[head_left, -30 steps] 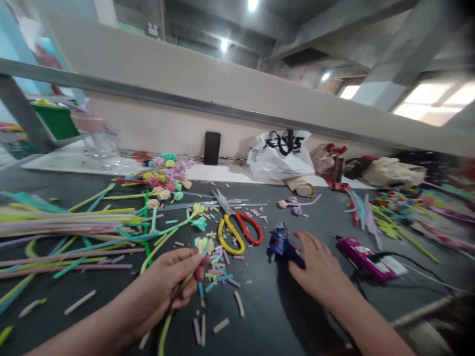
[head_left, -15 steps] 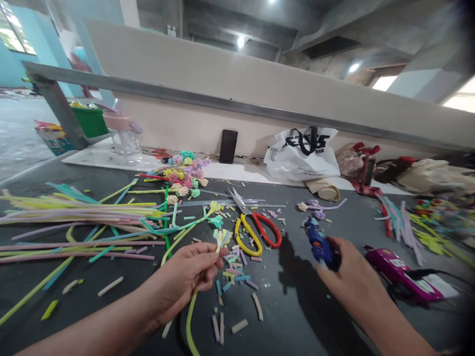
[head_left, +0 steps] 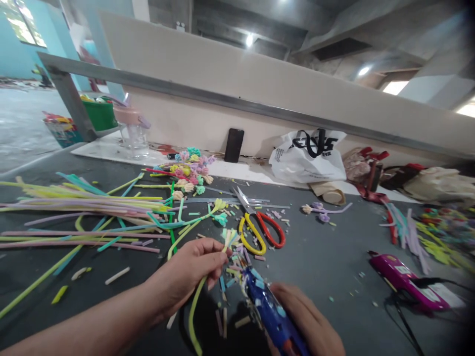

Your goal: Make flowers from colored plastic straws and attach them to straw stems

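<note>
The left hand [head_left: 198, 267] is closed in a pinch, thumb against fingers, on a green stem [head_left: 193, 316]. The stem's pale flower [head_left: 230, 237] stands just above those fingertips, and its free end hangs below the hand. The right hand [head_left: 304, 316] holds a blue glue gun [head_left: 265, 301], fingers along its side, with the nozzle angled up toward the left hand. The nozzle is blurred, so I can't tell whether it touches the flower or only comes near it.

Cut snippets [head_left: 230, 283] lie scattered on the dark table [head_left: 315, 257] between the two hands and under the gun. Just beyond the left hand are a yellow flower [head_left: 219, 204] and a teal flower [head_left: 220, 219]. The scissors [head_left: 249, 210] lie beyond the gun, handles toward the hands and blades pointing away.

To the left of the left hand is a loose pile of stems [head_left: 111, 202], with a bunch of flowers [head_left: 189, 168] farther beyond that hand. Past the right hand lies a purple sprig [head_left: 322, 210]; to its right is a magenta device [head_left: 404, 279] with a black cord. Well beyond both hands, a phone [head_left: 234, 146] leans upright against the partition and a white bag [head_left: 308, 160] sits to the right of it.
</note>
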### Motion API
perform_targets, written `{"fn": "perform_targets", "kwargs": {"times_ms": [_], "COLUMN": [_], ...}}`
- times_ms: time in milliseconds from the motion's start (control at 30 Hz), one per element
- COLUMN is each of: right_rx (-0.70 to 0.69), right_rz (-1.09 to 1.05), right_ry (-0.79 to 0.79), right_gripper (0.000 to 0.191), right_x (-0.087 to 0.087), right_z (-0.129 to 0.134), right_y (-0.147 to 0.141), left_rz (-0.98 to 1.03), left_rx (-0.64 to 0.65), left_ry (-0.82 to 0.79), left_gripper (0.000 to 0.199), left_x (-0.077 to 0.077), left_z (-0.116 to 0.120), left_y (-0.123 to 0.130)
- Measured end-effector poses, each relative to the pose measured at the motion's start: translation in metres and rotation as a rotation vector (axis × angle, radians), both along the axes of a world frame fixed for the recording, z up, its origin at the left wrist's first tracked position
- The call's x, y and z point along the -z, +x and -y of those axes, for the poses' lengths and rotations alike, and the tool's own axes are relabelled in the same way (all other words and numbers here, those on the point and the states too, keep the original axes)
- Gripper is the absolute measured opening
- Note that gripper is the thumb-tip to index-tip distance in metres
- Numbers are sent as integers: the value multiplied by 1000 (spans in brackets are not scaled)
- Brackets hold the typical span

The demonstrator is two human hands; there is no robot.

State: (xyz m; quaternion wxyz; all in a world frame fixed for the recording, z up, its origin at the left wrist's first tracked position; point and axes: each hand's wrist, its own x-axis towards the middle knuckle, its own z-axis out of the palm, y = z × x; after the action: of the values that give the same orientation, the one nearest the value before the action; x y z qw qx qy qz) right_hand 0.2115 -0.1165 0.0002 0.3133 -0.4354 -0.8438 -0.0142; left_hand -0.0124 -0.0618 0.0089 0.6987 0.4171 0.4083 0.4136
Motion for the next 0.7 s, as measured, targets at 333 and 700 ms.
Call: {"fn": "perform_targets", "kwargs": {"times_ms": [333,700], "right_rx": [-31,-79], "right_rz": [102,187], "right_ry": [1,74], "right_gripper": [31,25], "right_x": [-3,5], "right_z": [-7,-12], "right_y": [-5,1], "left_rz": [-152,-157], "left_rx": [57,-47], "left_ry": [54,21], "left_gripper": [21,22], "left_x": [-2,-5], "left_z": [0,0], "left_y": [0,5]}}
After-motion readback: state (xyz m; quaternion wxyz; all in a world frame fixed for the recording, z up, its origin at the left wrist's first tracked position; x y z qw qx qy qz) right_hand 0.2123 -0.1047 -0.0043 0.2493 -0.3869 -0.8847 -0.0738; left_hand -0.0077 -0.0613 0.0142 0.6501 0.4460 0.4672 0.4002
